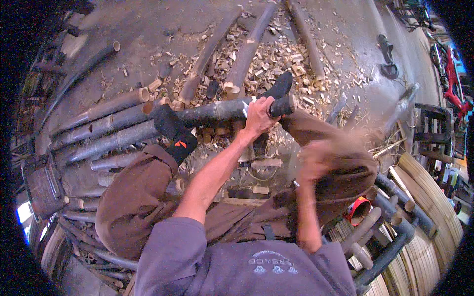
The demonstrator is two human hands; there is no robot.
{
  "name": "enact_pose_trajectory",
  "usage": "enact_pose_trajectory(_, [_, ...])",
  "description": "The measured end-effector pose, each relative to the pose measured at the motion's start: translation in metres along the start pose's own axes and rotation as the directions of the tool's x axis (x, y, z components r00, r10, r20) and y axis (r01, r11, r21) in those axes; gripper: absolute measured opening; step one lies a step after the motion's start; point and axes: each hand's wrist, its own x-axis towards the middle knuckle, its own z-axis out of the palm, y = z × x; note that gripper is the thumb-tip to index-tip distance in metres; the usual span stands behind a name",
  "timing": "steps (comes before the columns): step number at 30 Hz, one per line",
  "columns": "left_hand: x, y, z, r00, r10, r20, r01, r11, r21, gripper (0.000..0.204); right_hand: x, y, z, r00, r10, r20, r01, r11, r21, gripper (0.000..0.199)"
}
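Observation:
A thick dark bamboo pole (213,112) lies crosswise in front of me, its pale cut end pointing right. My left hand (258,117) is closed around it near that end. Something small and white shows beside the fingers; its kind is unclear. My feet, in a black left sock (170,126) and a black right sock (279,88), rest against the pole. Over my right thigh, my right hand (316,159) is smeared by fast motion, so its fingers and anything in them cannot be made out.
Wood chips (276,61) litter the floor beyond the pole, around several bamboo lengths (251,49). More bamboo poles (106,107) lie at the left. Right of me are split bamboo strips (424,212), a red can (357,211) and dark sandals (388,59) farther off.

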Motion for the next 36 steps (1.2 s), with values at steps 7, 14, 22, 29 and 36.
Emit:
enact_pose_trajectory(7, [-0.009,-0.008,-0.005,1.000,-0.017,-0.010,0.018,0.996,0.083,0.029,-0.031,-0.030,0.010,0.950,0.064,0.306,-0.038,0.995,-0.090,0.087])
enact_pose_trajectory(14, [0.031,0.008,0.002,0.870,-0.273,-0.411,0.312,0.950,0.029,0.026,-0.019,-0.075,0.005,0.967,0.001,0.255,-0.031,0.993,0.115,0.071])
enact_pose_trajectory(22, [0.033,0.012,-0.168,0.868,-0.491,-0.074,0.166,0.427,-0.889,0.033,-0.020,-0.113,0.019,0.878,-0.336,0.342,0.395,0.911,-0.117,0.067])
enact_pose_trajectory(29, [-0.083,-0.036,-0.156,0.704,-0.700,-0.114,0.134,0.289,-0.948,0.033,-0.047,-0.151,0.067,0.709,-0.468,0.527,0.481,0.868,0.122,0.073])
enact_pose_trajectory(36, [-0.086,-0.043,-0.142,0.685,-0.715,-0.144,0.139,0.321,-0.937,0.031,-0.060,-0.154,0.079,0.635,-0.550,0.542,0.572,0.807,0.148,0.075])
